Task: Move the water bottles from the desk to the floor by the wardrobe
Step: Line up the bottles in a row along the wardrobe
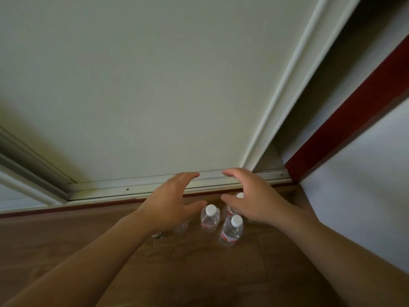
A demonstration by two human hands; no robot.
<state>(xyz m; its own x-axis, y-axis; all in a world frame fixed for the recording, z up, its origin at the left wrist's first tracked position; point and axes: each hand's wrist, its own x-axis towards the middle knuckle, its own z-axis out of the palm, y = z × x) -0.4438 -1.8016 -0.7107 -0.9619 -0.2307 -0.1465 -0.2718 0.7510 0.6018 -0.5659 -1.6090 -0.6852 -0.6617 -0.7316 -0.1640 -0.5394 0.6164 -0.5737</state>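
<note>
Several small clear water bottles with white caps and red labels stand upright on the wooden floor (88,235) in front of the white wardrobe door (143,96). One bottle (209,218) is between my hands, another (232,229) stands nearer to me, and a third (238,196) is partly hidden behind my right hand. More bottles (180,227) peek out under my left wrist. My left hand (171,204) and my right hand (247,200) hover above the bottles, fingers spread and curved, holding nothing.
The wardrobe's sliding-door track (132,189) runs along the floor just beyond the bottles. A dark red frame (345,120) and a white wall (358,185) close in on the right. To the right of the door is a dark opening (332,74).
</note>
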